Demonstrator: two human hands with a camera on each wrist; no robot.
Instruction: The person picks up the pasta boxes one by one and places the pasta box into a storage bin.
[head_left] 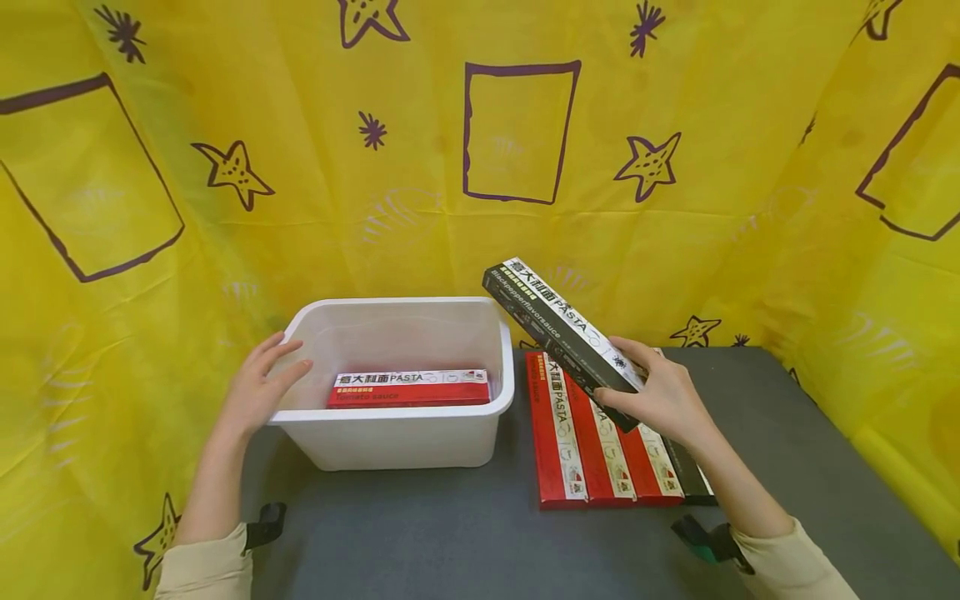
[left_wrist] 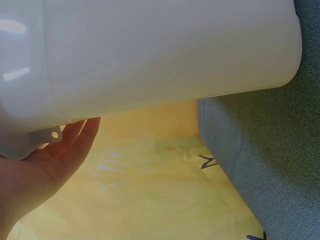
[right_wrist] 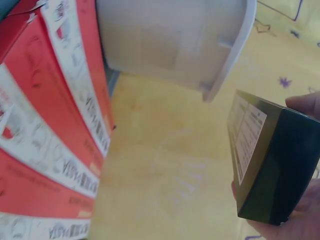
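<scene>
My right hand (head_left: 663, 396) grips one end of a black pasta box (head_left: 551, 337), thumb on one side and fingers on the other. The box is tilted, its far end raised toward the white plastic bin (head_left: 397, 437). At the bin's left rim is my left hand (head_left: 251, 392), with thumb and a finger over the inside and other fingers (left_wrist: 75, 145) under the outer lip. Inside the bin lies a red tomato-sauce pasta box (head_left: 408, 392); anything beneath it is hidden. Below the held box, several red pasta boxes (head_left: 558, 467) lie side by side on the table.
Another black box (head_left: 688, 473) lies at the right end of the red row, partly covered by my right hand. The dark grey table (head_left: 405, 533) ends at a yellow patterned curtain (head_left: 420, 217) behind and at both sides.
</scene>
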